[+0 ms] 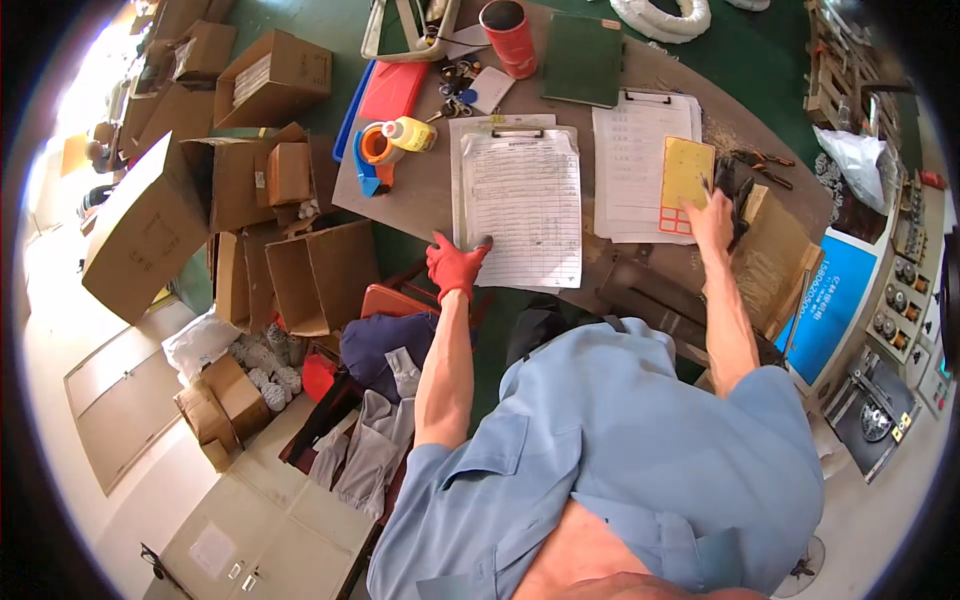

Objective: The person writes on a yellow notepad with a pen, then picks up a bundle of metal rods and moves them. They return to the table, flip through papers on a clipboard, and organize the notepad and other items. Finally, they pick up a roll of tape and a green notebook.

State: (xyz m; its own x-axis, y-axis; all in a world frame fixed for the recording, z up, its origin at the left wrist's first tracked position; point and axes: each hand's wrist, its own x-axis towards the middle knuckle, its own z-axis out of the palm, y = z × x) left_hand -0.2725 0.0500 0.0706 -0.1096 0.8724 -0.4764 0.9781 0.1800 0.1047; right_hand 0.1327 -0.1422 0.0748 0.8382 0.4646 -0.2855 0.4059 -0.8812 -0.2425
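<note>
From my remote seat, the largest thing I watch is the table (410, 200), crowded enough that one careless sweep could shove something off it. The left clipboard (525, 210), bearing a ruled form, lies in front of the person, and its lower end seems to reach past the table's near edge; a downward press there could tip it. The right clipboard (627, 150) carries white sheets that look unevenly stacked, so a dragging wrist might crease or skew them. On its right part lies the yellow card (688, 160), which I judge could slide, since no hand seems to pin it firmly. The left hand (458, 265), in a red glove, has its thumb on the form's lower left edge, with the fingers spread away from it beside the board; I see no real clamp, and a smooth glove could let the board shift. The bare right hand (712, 222) is at the card's lower right, fingers drawn together on what looks like a pen. Pliers (766, 168) lie just to the right, and a wide elbow or hand swing might knock them. Smallest is that pen (706, 186): a loose pinch could let it slip, or leave a stray mark on the card.
</note>
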